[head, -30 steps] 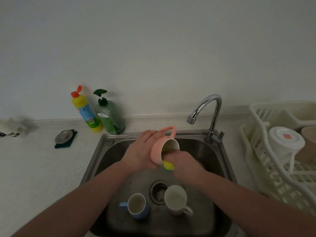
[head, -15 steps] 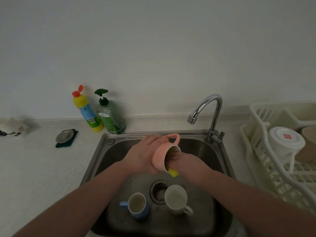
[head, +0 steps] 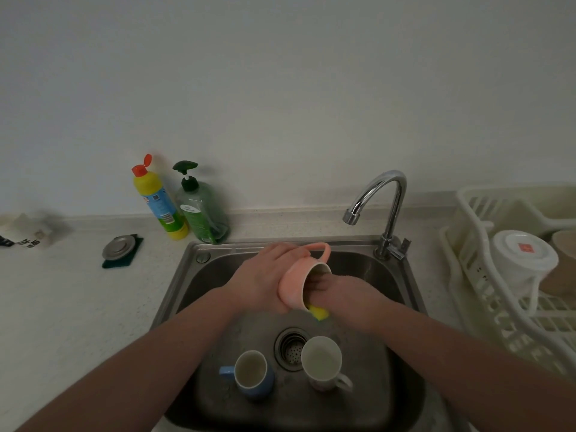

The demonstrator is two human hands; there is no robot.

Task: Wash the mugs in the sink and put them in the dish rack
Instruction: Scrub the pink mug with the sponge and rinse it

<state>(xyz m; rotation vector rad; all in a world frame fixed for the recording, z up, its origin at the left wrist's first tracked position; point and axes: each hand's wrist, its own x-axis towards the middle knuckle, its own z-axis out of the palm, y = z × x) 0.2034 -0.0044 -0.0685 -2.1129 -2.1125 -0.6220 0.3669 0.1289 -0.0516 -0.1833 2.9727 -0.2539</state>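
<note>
My left hand (head: 265, 275) grips a pink mug (head: 296, 283) tilted on its side over the steel sink (head: 184, 275), handle up, mouth to the right. My right hand (head: 343, 289) has its fingers inside the mug's mouth and holds a yellow sponge (head: 319, 312), most of which is hidden; only a corner sticks out below the rim. A blue mug (head: 252, 374) and a white mug (head: 322, 363) stand upright on the sink floor beside the drain (head: 289, 349). The white dish rack (head: 486, 294) stands at the right.
The tap (head: 386, 207) arches over the sink's back right; no water shows. A yellow bottle (head: 159, 199) and a green pump bottle (head: 202, 210) stand behind the sink's left corner. A metal sink plug (head: 120, 247) lies on a dark pad. White bowls (head: 523, 260) sit in the rack.
My right hand has pushed deeper into the pink mug with the sponge, so less yellow shows. The mug has shifted slightly right and down. The mugs in the sink have not moved.
</note>
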